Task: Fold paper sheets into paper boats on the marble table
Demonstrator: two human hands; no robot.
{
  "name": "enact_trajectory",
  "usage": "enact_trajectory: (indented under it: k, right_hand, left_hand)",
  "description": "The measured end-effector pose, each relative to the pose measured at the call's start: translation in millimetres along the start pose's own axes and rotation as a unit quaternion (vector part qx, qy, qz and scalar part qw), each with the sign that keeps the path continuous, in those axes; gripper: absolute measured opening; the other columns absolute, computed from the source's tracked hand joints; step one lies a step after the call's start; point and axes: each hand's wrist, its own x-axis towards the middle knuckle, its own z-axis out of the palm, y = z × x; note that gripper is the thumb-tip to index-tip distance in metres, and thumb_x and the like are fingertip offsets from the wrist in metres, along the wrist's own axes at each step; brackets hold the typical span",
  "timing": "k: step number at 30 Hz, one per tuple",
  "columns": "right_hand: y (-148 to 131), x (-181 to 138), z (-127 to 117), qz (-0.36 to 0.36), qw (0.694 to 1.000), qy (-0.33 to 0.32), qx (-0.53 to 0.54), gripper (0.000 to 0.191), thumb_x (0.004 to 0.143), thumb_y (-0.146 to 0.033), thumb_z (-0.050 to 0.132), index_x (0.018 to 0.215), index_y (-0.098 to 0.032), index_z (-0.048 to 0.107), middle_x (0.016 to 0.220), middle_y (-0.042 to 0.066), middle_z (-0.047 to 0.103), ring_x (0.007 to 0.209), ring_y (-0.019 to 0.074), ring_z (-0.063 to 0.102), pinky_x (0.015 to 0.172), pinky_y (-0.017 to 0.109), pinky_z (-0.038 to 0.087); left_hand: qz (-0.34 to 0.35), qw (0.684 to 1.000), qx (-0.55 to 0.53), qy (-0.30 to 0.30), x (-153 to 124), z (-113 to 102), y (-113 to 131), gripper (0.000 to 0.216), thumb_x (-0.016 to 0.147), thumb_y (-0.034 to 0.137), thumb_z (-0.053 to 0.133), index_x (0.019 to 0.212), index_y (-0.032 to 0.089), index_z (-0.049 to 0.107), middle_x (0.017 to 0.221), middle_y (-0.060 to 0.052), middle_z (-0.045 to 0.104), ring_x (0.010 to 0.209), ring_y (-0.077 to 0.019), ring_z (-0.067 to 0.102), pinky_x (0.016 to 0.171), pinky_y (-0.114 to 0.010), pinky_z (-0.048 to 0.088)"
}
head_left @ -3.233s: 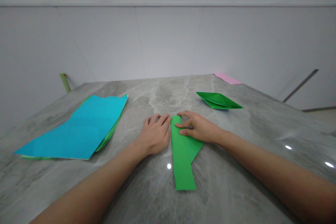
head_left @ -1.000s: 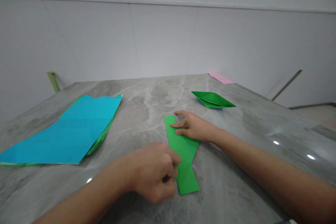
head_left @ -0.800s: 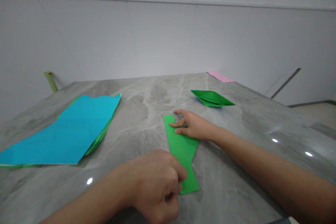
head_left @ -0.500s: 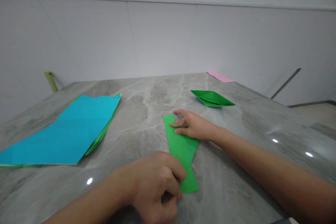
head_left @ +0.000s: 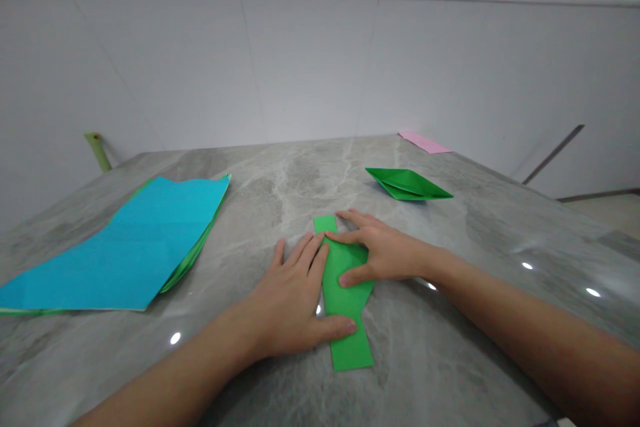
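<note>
A folded green sheet of paper (head_left: 345,307) lies flat on the table in front of me, long and narrow with a pointed bulge on its right side. My left hand (head_left: 297,300) rests along its left edge with fingers spread, the thumb lying across its lower part. From the right, my right hand (head_left: 380,247) touches the upper part, fingers stretched and apart, thumb on the middle of the paper. Parts of the paper's upper half are covered by my fingers. Beyond my right hand sits a folded green paper boat-like shape (head_left: 407,184).
At the left lies a stack of paper with a blue sheet (head_left: 115,247) on top and green sheets beneath. A pink paper (head_left: 425,142) is at the far right edge of the grey marbled table (head_left: 270,200). A white wall (head_left: 310,67) stands behind.
My left hand has moved up and away from the paper's lower end, opening from a curled grip to spread fingers. My right hand has shifted slightly, its thumb lower on the paper.
</note>
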Motion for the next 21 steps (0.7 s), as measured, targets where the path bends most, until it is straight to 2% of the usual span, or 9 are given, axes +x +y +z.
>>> enact_trajectory:
  k: [3,6,8,11,13,17,21]
  right_hand:
    - [2,4,0,0.028,0.999,0.014,0.017,0.059,0.075,-0.052,0.074,0.128,-0.029,0.064,0.158,0.010,0.033,0.143,0.0391,0.029,0.116,0.053,0.026]
    - [3,8,-1,0.047,0.998,0.040,0.020,0.040,0.079,-0.043,0.072,0.116,-0.029,0.072,0.155,0.009,0.038,0.141,0.0367,0.034,0.115,0.051,0.028]
    - [2,7,-2,0.049,0.998,0.045,0.017,0.041,0.077,-0.043,0.074,0.115,-0.028,0.073,0.154,0.009,0.039,0.141,0.0368,0.035,0.115,0.050,0.029]
    - [-1,4,-4,0.042,0.999,0.027,0.014,0.057,0.068,-0.046,0.080,0.121,-0.028,0.070,0.156,0.010,0.035,0.141,0.0376,0.035,0.116,0.049,0.029]
    - [-2,2,-5,0.041,0.999,0.018,0.014,0.060,0.067,-0.045,0.080,0.123,-0.028,0.068,0.157,0.011,0.034,0.141,0.0374,0.035,0.115,0.049,0.029]
    - [0,5,-3,0.045,0.998,0.028,0.022,0.044,0.078,-0.037,0.072,0.120,-0.027,0.071,0.155,0.013,0.036,0.137,0.0345,0.042,0.112,0.047,0.035]
    - [3,9,3,0.047,0.996,0.074,0.031,0.032,0.078,-0.037,0.073,0.108,-0.025,0.077,0.148,0.014,0.047,0.134,0.0323,0.047,0.112,0.046,0.035]
  left_hand:
    - [0.009,0.999,0.006,-0.032,-2,-3,1,0.101,0.086,0.079,0.025,0.156,0.008,0.008,0.161,-0.020,0.000,0.148,-0.0381,-0.002,0.114,-0.067,0.004]
    - [0.020,0.999,0.012,-0.045,-4,-6,3,0.095,0.089,0.076,0.021,0.156,0.009,0.005,0.160,-0.020,-0.005,0.147,-0.0384,-0.007,0.114,-0.067,0.003]
    - [0.027,0.998,0.014,-0.052,-6,-7,4,0.097,0.089,0.076,0.023,0.155,0.008,0.003,0.159,-0.020,-0.007,0.146,-0.0391,-0.009,0.114,-0.067,0.003]
    - [0.042,0.997,0.015,-0.060,-9,-8,5,0.100,0.088,0.078,0.025,0.155,0.008,0.001,0.158,-0.021,-0.008,0.145,-0.0394,-0.011,0.114,-0.067,0.002]
    - [0.050,0.997,0.018,-0.063,-10,-9,6,0.099,0.088,0.077,0.025,0.155,0.008,0.002,0.158,-0.021,-0.008,0.145,-0.0388,-0.011,0.114,-0.066,0.001]
    - [0.063,0.995,0.029,-0.075,-11,-13,10,0.094,0.092,0.071,0.027,0.154,0.005,0.003,0.158,-0.022,-0.006,0.146,-0.0363,-0.009,0.116,-0.063,0.001]
    - [0.090,0.993,0.024,-0.066,-14,-15,15,0.084,0.096,0.065,0.025,0.155,0.005,0.010,0.158,-0.023,0.001,0.147,-0.0349,-0.002,0.117,-0.060,0.005]
